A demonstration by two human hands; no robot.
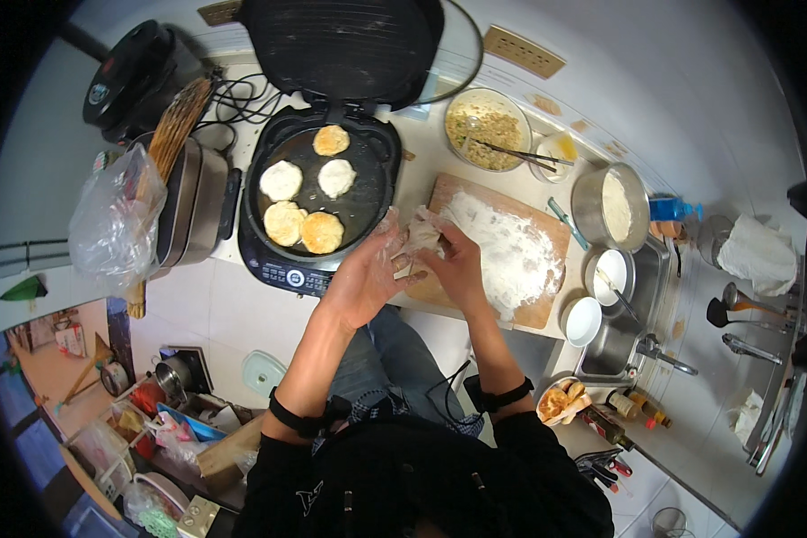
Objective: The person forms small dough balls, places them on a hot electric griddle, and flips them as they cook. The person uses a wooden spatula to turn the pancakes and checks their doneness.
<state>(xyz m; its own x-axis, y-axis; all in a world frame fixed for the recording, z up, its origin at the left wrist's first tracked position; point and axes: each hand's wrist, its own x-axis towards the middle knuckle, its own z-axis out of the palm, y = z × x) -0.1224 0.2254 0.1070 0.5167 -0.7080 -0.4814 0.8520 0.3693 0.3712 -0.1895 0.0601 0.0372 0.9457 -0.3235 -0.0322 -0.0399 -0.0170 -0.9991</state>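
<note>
A small floury piece of dough [422, 235] is between my hands, above the near left corner of a wooden cutting board [437, 195]. My right hand [458, 259] pinches it from the right with thumb and fingers. From the left, my left hand [366, 279] supports it, palm turned up and fingers dusted with flour. Part of the dough is hidden by the fingers. Left of my hands is an electric griddle [370, 202] with its lid [343, 47] raised. Several round flatcakes lie in it, including a pale one [281, 180] and a browned one [323, 233].
Loose flour [504, 252] covers much of the board. Behind it stands a bowl of filling [487, 131] with chopsticks across its rim. A metal pot of dough [612, 202], white bowls [582, 321] and a sink [595, 356] are at right. A bagged broom [175, 134] is at left.
</note>
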